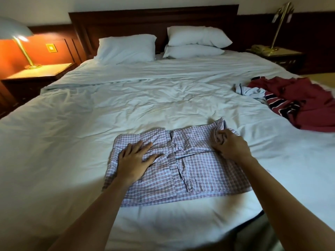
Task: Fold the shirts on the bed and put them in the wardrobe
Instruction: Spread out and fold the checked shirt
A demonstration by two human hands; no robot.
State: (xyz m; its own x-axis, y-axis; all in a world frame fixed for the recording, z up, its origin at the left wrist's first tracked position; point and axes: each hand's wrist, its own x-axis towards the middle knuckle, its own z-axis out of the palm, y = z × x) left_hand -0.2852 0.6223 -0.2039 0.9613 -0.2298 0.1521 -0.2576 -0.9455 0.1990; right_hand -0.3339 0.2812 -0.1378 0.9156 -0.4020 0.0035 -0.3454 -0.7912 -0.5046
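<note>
My left hand lay spread flat on the checked shirt near me on the bed; my right hand pinched its far right corner.

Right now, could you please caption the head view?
Folding: left hand presses the checked shirt on the bed while right hand grips its fabric.

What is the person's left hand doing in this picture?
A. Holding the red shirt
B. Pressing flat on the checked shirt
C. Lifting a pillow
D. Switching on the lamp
B: the left hand lies with straight fingers on the checked shirt, while the right hand grips a bunch of the same shirt at its far right corner.
</note>
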